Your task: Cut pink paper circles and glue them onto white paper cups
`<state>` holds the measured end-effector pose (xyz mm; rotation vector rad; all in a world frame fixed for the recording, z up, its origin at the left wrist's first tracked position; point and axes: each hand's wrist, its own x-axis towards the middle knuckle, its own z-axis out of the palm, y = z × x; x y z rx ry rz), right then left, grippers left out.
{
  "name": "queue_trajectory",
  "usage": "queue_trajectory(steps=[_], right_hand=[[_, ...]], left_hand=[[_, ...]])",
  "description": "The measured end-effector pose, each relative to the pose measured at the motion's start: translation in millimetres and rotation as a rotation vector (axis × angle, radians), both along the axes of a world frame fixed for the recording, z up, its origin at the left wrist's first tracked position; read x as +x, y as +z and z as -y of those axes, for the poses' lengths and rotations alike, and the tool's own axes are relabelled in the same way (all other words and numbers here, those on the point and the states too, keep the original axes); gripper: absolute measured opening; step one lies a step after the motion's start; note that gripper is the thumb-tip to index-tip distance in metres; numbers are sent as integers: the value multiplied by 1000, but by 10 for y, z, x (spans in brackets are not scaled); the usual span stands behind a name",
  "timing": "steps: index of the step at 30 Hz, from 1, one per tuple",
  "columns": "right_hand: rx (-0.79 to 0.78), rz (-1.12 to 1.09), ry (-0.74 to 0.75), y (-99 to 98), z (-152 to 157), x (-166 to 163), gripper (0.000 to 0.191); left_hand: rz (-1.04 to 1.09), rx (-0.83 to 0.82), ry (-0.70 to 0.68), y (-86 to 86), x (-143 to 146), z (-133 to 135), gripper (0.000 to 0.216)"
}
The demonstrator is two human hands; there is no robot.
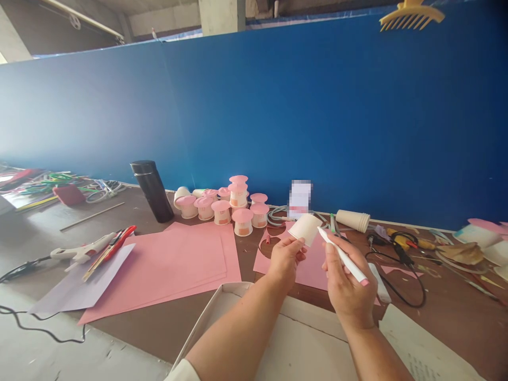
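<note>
My left hand (286, 259) is closed around the rim side of a white paper cup (306, 228), which lies tilted in the air above the table. In my right hand (349, 283) is a white marker (344, 258) with a pink end; its tip is close to the cup's side, and whether they touch I cannot tell. Pink paper sheets (190, 254) lie to the left, and a cut pink sheet (311, 270) lies beneath my hands. Behind them stand several paper cups with pink disc tops (243, 216), some stacked.
A black flask (153, 191) stands by the blue wall (254, 116). On the left are a glue gun (85, 251) and a red cutter (117, 243) on pale paper. Nested cups (353, 220) and tangled cables (402, 254) lie right. An open box (198, 328) sits under my forearms.
</note>
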<state>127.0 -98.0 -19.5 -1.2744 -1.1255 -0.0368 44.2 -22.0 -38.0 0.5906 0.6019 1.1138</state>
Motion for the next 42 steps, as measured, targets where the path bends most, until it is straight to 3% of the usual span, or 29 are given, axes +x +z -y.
queue_trajectory(steps=[15,21,30,42], right_hand=[[-30,35,-16,-31,3,6,30],[-16,24,19,-32,2,-3,27],[-8,28,38,-17,7,-26,27],[-9,25,28,-37,-4,-27,26]], left_hand=[[-9,-68,63,111,-16,73,21],[-378,89,169,115,-4,59,5],[-543,304,313,17,45,26,17],[-742,455,339,15,22,80,22]])
